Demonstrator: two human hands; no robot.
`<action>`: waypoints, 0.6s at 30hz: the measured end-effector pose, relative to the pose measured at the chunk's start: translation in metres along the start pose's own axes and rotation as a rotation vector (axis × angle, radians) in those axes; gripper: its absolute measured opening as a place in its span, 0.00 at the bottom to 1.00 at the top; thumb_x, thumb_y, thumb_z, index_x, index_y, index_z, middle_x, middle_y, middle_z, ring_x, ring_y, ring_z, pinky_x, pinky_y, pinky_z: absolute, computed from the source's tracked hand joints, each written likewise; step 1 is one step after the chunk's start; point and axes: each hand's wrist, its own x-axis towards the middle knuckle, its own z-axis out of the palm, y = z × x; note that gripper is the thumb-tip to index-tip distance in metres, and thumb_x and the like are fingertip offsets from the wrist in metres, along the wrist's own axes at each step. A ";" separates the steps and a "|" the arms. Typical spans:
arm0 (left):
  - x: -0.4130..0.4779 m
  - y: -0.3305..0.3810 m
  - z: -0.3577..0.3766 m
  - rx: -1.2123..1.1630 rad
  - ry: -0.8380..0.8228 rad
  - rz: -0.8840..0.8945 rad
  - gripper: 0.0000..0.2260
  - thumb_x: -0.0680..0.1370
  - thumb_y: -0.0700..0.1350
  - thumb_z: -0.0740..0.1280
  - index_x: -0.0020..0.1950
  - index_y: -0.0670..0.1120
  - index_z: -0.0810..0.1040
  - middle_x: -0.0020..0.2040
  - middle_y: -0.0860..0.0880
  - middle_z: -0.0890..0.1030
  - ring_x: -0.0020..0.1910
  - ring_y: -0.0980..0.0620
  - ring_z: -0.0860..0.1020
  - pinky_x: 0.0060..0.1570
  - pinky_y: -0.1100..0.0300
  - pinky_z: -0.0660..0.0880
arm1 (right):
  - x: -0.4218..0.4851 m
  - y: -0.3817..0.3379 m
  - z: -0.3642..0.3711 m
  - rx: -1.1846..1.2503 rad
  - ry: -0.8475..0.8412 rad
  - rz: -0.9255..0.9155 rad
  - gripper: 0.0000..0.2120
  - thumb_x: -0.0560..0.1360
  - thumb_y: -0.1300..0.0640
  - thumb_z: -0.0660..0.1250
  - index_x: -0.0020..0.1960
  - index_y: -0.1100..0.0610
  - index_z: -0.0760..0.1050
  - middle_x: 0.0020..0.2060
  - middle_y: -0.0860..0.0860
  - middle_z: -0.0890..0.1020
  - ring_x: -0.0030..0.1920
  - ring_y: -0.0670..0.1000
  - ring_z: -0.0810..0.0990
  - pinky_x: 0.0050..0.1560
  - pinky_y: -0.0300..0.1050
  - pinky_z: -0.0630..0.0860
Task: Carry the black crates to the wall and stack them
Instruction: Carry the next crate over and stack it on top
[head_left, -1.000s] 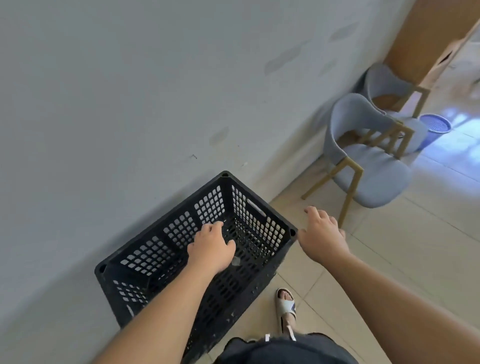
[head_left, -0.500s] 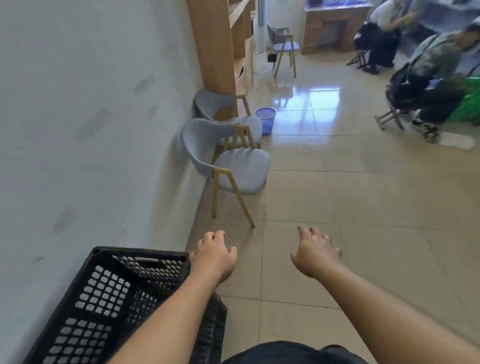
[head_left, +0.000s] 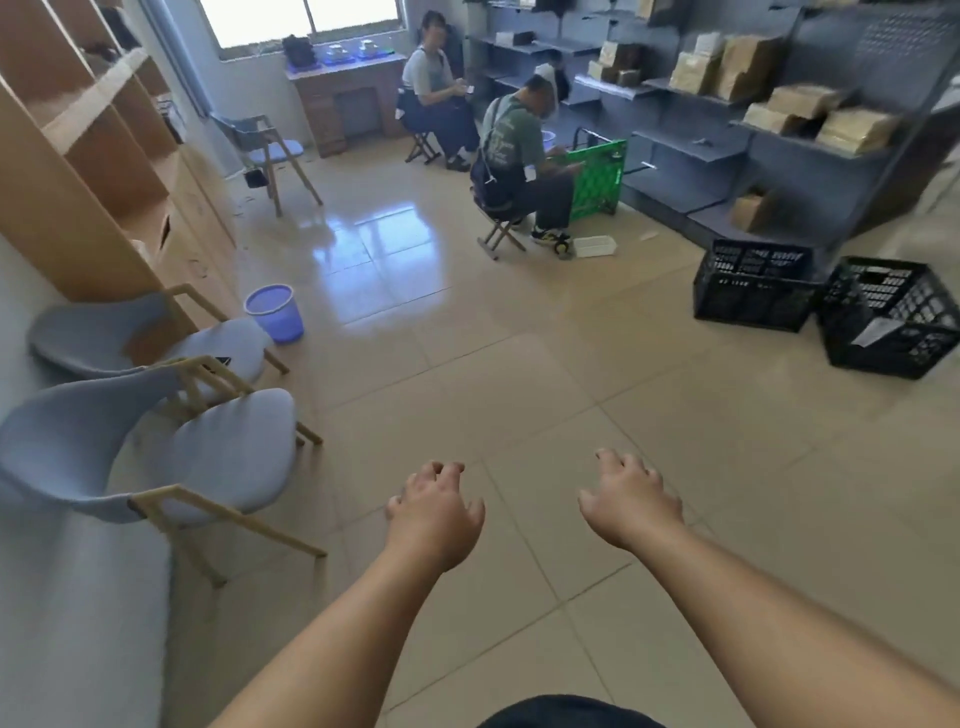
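Two black perforated crates stand on the tiled floor at the far right, one (head_left: 753, 286) beside the grey shelving and another (head_left: 891, 317) to its right, touching or nearly touching. My left hand (head_left: 434, 514) and my right hand (head_left: 631, 501) reach forward over bare floor, fingers apart and holding nothing. Both hands are far from the crates. The pale wall (head_left: 57, 597) runs along the left edge. The crate set down by the wall is out of view.
Two blue-grey chairs, the nearer (head_left: 171, 457) and the farther (head_left: 156, 343), stand against the wall at left, with a purple bucket (head_left: 275, 312) behind them. Wooden shelves (head_left: 93, 156) line the left. Two seated people (head_left: 514, 161) work by a green crate (head_left: 597, 176). Grey shelving (head_left: 779, 130) holds brown packages.
The view has swung right, away from the wall. The crate that lay under my left hand has left the view, and the two crates across the room have come into sight.
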 end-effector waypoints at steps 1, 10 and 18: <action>0.011 0.018 0.001 0.018 -0.015 0.030 0.26 0.82 0.59 0.57 0.79 0.53 0.61 0.78 0.50 0.63 0.76 0.48 0.62 0.71 0.47 0.61 | 0.008 0.015 -0.008 0.022 0.003 0.040 0.30 0.79 0.42 0.58 0.78 0.48 0.55 0.75 0.53 0.63 0.73 0.58 0.63 0.66 0.57 0.68; 0.130 0.133 0.016 0.135 -0.142 0.272 0.26 0.82 0.59 0.57 0.79 0.53 0.62 0.78 0.50 0.64 0.76 0.46 0.63 0.70 0.46 0.61 | 0.094 0.095 -0.047 0.144 0.009 0.308 0.29 0.80 0.43 0.58 0.77 0.49 0.57 0.74 0.54 0.64 0.72 0.59 0.63 0.65 0.58 0.68; 0.277 0.203 -0.005 0.173 -0.210 0.435 0.27 0.81 0.60 0.57 0.79 0.52 0.61 0.77 0.49 0.65 0.74 0.45 0.65 0.69 0.47 0.64 | 0.206 0.106 -0.092 0.168 0.034 0.495 0.26 0.80 0.44 0.57 0.75 0.48 0.59 0.72 0.53 0.65 0.70 0.58 0.65 0.63 0.57 0.69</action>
